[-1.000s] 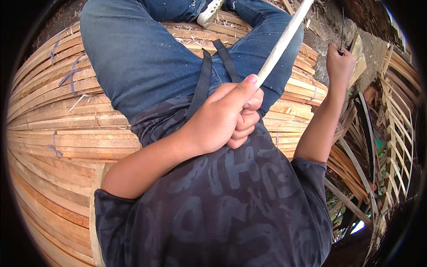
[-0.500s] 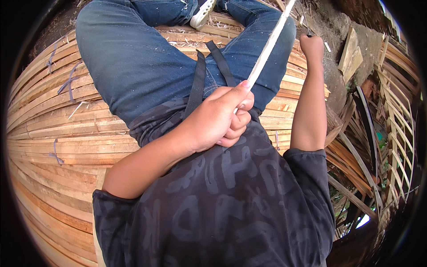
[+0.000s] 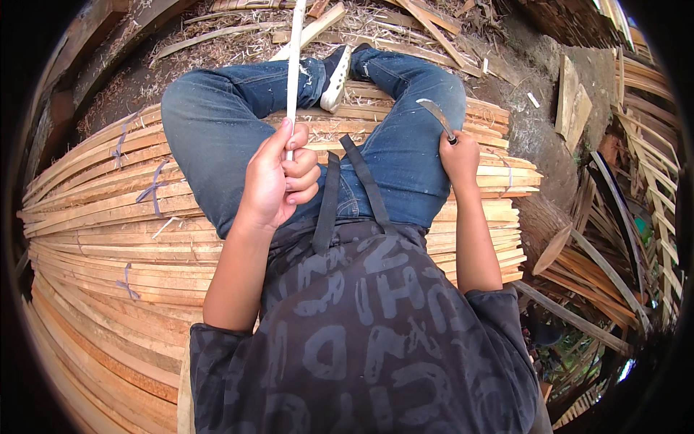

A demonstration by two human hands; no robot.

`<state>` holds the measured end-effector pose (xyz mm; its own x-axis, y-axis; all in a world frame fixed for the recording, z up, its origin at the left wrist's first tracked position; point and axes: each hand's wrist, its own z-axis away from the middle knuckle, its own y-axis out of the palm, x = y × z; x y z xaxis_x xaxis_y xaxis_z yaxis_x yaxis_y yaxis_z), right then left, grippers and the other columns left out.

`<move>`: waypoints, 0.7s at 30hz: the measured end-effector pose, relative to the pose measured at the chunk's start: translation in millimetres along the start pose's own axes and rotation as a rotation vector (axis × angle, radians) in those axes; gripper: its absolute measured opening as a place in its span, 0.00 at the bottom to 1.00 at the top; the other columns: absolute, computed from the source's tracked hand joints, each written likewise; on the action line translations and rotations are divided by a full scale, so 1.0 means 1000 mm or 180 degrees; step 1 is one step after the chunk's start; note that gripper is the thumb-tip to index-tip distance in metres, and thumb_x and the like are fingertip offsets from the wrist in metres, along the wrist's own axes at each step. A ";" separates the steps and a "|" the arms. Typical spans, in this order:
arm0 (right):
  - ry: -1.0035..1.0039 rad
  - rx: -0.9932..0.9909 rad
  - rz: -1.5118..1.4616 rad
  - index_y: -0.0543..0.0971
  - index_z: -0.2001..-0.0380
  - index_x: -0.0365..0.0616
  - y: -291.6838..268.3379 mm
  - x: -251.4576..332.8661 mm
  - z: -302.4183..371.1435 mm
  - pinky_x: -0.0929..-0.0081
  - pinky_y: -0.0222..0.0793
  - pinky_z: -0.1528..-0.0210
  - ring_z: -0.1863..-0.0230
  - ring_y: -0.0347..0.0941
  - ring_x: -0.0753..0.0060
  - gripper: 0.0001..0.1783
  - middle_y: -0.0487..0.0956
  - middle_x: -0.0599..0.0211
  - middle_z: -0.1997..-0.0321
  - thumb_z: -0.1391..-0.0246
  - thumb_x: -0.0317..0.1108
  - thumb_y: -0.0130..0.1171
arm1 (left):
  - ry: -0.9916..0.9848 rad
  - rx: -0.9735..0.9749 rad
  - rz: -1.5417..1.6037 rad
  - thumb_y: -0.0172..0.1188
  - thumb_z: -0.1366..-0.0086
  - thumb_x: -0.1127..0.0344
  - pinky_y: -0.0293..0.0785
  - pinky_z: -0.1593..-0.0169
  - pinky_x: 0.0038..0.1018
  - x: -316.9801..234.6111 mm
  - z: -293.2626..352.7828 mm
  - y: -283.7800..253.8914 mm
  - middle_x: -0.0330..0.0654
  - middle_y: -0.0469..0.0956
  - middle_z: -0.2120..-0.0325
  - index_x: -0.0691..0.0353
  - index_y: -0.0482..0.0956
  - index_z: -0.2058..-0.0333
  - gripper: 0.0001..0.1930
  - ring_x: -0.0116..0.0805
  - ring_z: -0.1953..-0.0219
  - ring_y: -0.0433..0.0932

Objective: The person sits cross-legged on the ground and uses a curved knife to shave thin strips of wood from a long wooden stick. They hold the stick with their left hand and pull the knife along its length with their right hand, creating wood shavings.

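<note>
My left hand (image 3: 278,181) is closed around the near end of a long pale bamboo strip (image 3: 294,65), which runs straight up and away over my left knee. My right hand (image 3: 460,156) rests on my right thigh and grips the handle of a curved knife (image 3: 436,116), its blade pointing up and left. The knife and the strip are apart. I sit cross-legged in blue jeans (image 3: 217,145) on a stack of bamboo slats (image 3: 101,217).
Bundles of flat slats tied with string spread left and below me. Shavings and loose offcuts (image 3: 405,22) litter the ground beyond my feet. A log stump (image 3: 538,224) and more leaning strips (image 3: 614,239) stand at the right.
The view has tilted so my legs show fully. My left hand swung the strip from a rightward slant to upright. My right hand came down from the upper right onto my thigh, the knife now visible.
</note>
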<state>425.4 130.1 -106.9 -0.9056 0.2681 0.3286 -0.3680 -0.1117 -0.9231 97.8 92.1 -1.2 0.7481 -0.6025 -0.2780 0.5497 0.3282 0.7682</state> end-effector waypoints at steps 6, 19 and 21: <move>0.0316 0.0201 -0.0195 0.82 0.75 0.36 0.002 -0.002 -0.017 0.54 0.70 0.65 0.69 0.75 0.39 0.16 0.77 0.41 0.76 0.53 0.41 0.56 | 0.0427 -0.0786 -0.0923 0.38 0.26 0.54 0.49 0.89 0.16 -0.011 0.009 -0.017 0.26 0.51 0.88 0.52 0.59 0.73 0.16 0.15 0.89 0.50; 0.0205 0.0075 -0.0368 0.79 0.80 0.33 0.011 -0.010 -0.021 0.53 0.68 0.68 0.73 0.73 0.38 0.18 0.75 0.41 0.79 0.54 0.41 0.56 | 0.0990 -0.0722 -0.0657 0.45 0.28 0.54 0.57 0.86 0.18 -0.043 0.005 -0.022 0.30 0.58 0.86 0.57 0.67 0.68 0.14 0.19 0.87 0.59; 0.0238 0.0134 -0.0383 0.79 0.80 0.33 0.009 -0.008 -0.020 0.54 0.68 0.68 0.73 0.74 0.39 0.18 0.75 0.41 0.80 0.54 0.41 0.56 | 0.1096 -0.0693 -0.0568 0.47 0.29 0.55 0.56 0.86 0.18 -0.040 0.001 -0.025 0.30 0.58 0.86 0.57 0.68 0.68 0.13 0.19 0.87 0.58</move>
<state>433.4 146.1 -121.8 -0.8368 0.3523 0.4191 -0.4829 -0.1141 -0.8682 54.0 107.9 -8.6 0.6943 -0.3982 -0.5994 0.7193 0.4087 0.5617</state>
